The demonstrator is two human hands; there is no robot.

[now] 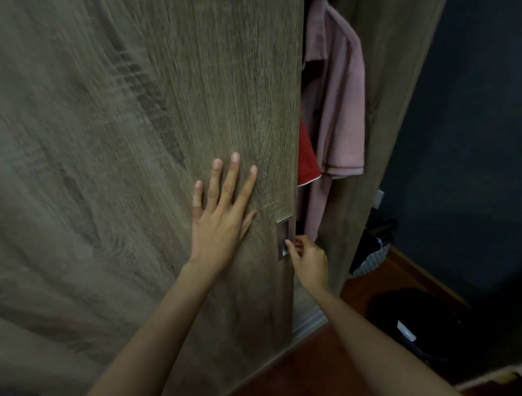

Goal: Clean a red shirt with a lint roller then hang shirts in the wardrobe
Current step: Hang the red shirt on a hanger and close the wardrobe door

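Head view. My left hand point(221, 211) lies flat on the grey-brown wood-grain sliding wardrobe door point(131, 143), fingers point(236, 172) spread wide and straight, holding nothing, only pressing on the panel. My right hand point(309, 261) is at the small recessed metal pull point(285, 240) near the door's edge; its fingers are curled, tips hooked into the recess — a light pinch-hook, not a full grip.

In the narrow gap beside the door edge hang a soft dusty-pink collared shirt point(339, 104) and, partly hidden behind the door, a red shirt with pale trim at its hem point(307, 160). Both are inside the wardrobe, on the rail as far as I can judge; no hanger shows.

Handling, judged: the door is stiff, heavy and slides on a floor track point(307, 324). The recess gives the only real purchase; the flat palm adds friction. The shirts are light and limp, best taken at collar or hanger, not the sleeve.

Dark wall point(475, 128) to the right; details on the floor too dim to tell.
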